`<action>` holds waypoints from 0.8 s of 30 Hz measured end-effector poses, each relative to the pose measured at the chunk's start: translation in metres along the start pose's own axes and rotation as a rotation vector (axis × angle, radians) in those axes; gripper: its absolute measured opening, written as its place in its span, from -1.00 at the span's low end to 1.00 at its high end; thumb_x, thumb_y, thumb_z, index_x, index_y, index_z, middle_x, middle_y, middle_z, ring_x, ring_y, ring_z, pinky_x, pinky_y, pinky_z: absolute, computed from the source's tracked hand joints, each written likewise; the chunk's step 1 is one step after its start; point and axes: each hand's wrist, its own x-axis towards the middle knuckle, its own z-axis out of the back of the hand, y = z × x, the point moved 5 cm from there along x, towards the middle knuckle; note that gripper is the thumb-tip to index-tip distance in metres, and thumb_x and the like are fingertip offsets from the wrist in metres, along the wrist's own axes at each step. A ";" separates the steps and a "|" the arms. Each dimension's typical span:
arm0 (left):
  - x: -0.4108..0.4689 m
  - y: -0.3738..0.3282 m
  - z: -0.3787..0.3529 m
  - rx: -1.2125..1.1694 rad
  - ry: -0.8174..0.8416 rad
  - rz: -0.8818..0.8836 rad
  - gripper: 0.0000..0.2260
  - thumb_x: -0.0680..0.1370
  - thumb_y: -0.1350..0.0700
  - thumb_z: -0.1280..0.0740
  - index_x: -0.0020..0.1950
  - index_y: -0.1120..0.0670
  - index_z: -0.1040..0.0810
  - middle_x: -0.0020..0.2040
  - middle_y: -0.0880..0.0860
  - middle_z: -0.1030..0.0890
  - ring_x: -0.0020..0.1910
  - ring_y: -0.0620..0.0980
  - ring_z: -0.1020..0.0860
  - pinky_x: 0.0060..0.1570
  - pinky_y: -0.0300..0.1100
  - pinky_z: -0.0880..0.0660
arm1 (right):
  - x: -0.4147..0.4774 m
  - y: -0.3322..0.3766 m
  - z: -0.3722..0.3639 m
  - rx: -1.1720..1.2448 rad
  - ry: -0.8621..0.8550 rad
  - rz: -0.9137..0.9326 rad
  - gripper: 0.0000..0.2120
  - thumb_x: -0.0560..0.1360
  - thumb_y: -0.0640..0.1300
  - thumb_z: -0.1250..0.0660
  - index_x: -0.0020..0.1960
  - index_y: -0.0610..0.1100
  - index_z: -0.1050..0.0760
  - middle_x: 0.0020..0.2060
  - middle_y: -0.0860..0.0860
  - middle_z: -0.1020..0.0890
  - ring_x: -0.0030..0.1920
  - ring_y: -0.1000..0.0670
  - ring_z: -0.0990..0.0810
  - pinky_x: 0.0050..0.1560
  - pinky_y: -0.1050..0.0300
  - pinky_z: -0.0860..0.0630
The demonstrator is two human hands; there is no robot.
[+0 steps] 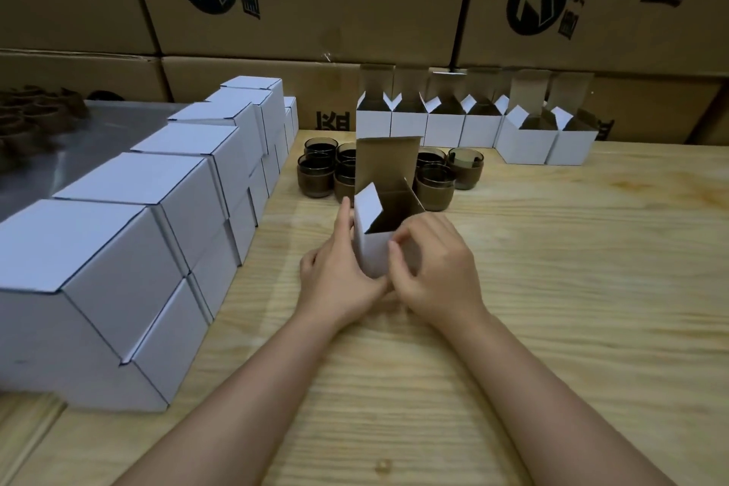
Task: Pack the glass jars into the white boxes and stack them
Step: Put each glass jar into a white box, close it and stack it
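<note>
Leftmost, smooth matte closed white boxes (pixel 118 249) stand stacked two high in a long row on the pale, grained wooden worktop (pixel 552 288). Near centre, the left hand (pixel 335 276) grips the left wall of an open white box (pixel 374 249), index finger straight, thumb at its base. Its brown cardboard lid flap stands upright. The right hand (pixel 434 272) has curled fingers clamped on its near wall. Rounded smoky glass jars (pixel 315 174) cluster just behind. Farther right, square empty boxes (pixel 445 126) line up.
</note>
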 end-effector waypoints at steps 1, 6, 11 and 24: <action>0.000 0.000 0.002 -0.033 -0.020 -0.010 0.02 0.30 -0.27 -0.45 0.53 -0.25 0.19 0.29 -0.26 -0.42 0.38 -0.09 -0.37 0.44 -0.04 -0.14 | 0.000 -0.001 0.003 0.055 -0.051 -0.011 -0.88 0.41 -0.22 -0.28 -0.12 -0.25 -0.53 -0.20 -0.07 -0.59 -0.17 -0.06 -0.53 -0.14 0.09 -0.48; -0.002 -0.002 0.003 -0.058 -0.003 -0.080 0.00 0.28 -0.21 -0.54 0.51 -0.32 0.07 0.10 -0.43 -0.35 0.24 -0.27 -0.36 0.36 -0.13 -0.09 | 0.003 -0.029 0.018 0.377 -0.250 -0.371 -0.69 0.45 -0.14 -0.32 0.18 -0.02 -0.40 0.04 0.07 -0.48 -0.09 0.09 -0.43 -0.06 0.31 -0.37; -0.004 -0.002 0.001 -0.072 0.078 -0.120 -0.01 0.27 -0.21 -0.55 0.49 -0.38 0.05 0.08 -0.49 -0.31 0.00 -0.55 -0.30 0.43 0.05 -0.17 | 0.002 -0.043 0.003 0.565 -0.029 -0.499 -0.67 0.51 -0.02 -0.28 0.26 0.14 -0.39 0.16 0.20 -0.52 0.13 0.30 -0.47 0.01 0.39 -0.44; -0.012 -0.015 0.003 -0.212 0.129 -0.226 -0.06 0.36 -0.06 -0.49 0.36 -0.57 0.16 0.39 -0.02 -0.39 0.30 0.04 -0.46 0.26 0.13 -0.44 | -0.002 -0.065 0.000 0.792 -0.040 -0.648 -0.62 0.38 -0.29 -0.05 -0.04 -0.02 -0.57 -0.03 0.16 -0.64 0.06 0.17 -0.57 0.08 0.15 -0.52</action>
